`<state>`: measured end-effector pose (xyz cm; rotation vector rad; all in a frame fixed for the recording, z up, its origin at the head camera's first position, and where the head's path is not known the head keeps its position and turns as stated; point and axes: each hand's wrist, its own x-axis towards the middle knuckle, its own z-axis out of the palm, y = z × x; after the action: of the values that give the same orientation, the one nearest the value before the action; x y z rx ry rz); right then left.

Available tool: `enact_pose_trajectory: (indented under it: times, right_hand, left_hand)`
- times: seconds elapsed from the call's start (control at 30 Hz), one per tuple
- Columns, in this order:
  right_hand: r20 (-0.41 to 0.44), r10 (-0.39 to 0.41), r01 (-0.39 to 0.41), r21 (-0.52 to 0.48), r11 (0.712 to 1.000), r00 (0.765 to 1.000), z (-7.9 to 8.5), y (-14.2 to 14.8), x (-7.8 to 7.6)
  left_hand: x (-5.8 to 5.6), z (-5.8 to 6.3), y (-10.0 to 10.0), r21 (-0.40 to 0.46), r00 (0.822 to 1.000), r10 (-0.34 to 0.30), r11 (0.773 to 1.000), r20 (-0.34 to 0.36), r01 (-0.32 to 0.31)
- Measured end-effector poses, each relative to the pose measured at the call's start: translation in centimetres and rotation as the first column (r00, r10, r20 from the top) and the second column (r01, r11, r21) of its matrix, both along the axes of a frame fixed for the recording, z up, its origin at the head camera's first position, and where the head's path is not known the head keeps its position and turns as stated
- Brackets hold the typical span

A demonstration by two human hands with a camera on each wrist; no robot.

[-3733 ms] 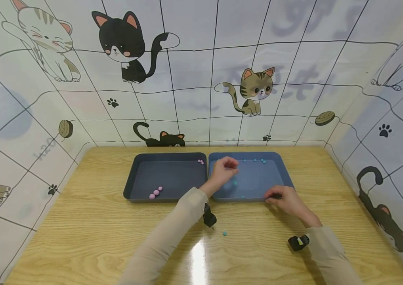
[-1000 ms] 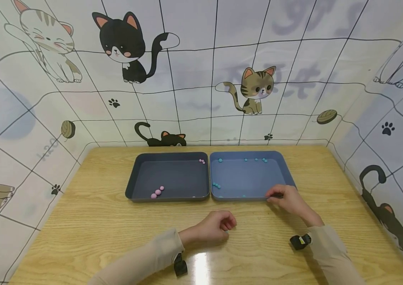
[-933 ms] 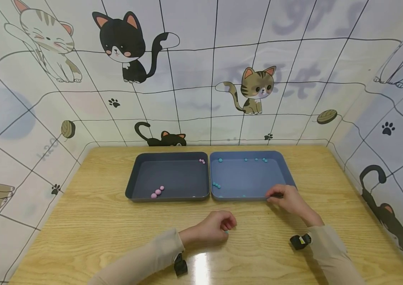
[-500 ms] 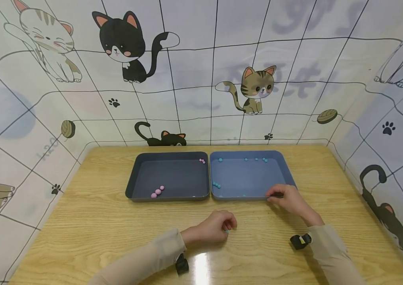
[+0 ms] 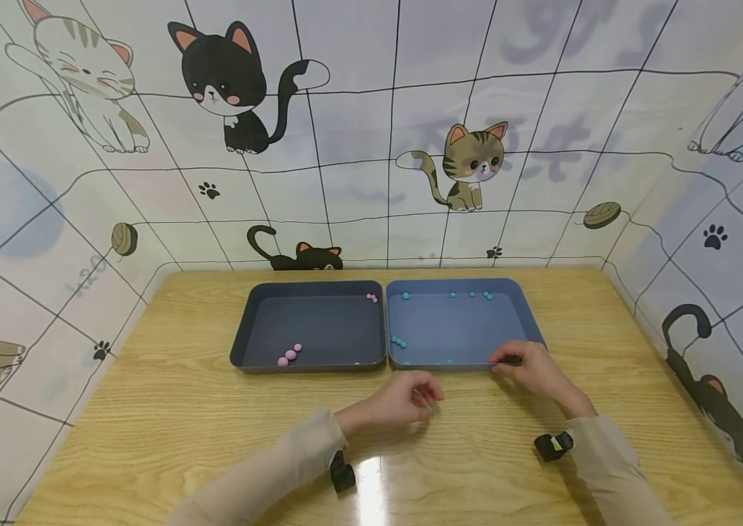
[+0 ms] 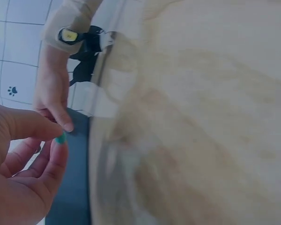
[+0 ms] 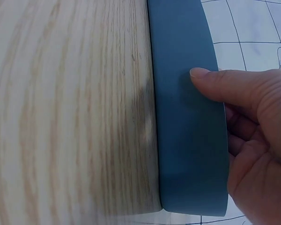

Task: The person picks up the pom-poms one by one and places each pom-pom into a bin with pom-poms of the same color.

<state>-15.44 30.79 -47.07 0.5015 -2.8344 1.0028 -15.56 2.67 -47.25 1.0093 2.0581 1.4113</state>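
Observation:
My left hand (image 5: 404, 398) is over the table just in front of the trays. Between its thumb and forefinger it pinches a small teal bead (image 6: 61, 138), which shows best in the left wrist view. At the front right of the blue tray (image 5: 456, 321), my right hand (image 5: 529, 369) grips the rim, thumb flat on the outer wall and the other fingers behind it, as the right wrist view shows. Small teal beads (image 5: 399, 342) lie along the blue tray's left side and back edge, with others partly hidden by its front wall.
A dark grey tray (image 5: 318, 329) stands directly left of the blue one, with pink beads (image 5: 290, 355) at its front left and smaller ones in its back right corner. Both trays rest on a wooden table (image 5: 167, 409), backed by a cat-patterned cloth (image 5: 358, 183).
My left hand went from over the blue tray down to the bead on the table, pinched it, and now has risen slightly toward the trays. The right hand stays on the rim.

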Motion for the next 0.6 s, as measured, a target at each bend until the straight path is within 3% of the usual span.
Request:
enact_pose_trajectory:
  times: [0.13,0.37,0.6]
  right_hand:
    - [-0.001,-0.003,0.003,-0.001,1.000,1.000,-0.1,0.0,0.0]
    - [0.003,0.001,-0.001,-0.010,1.000,1.000,0.0,0.0,0.0]
    - [-0.009,0.006,-0.006,-0.023,1.000,1.000,0.1,-0.1,0.0]
  left_hand:
    - [-0.8,0.5,0.3,0.050,1.000,0.021,0.999,0.002,-0.021]
    - [-1.7,1.6,0.4,0.135,0.990,0.063,0.988,0.124,-0.080]
    - [-1.8,4.7,0.5,0.138,0.985,0.120,0.981,0.123,-0.137]
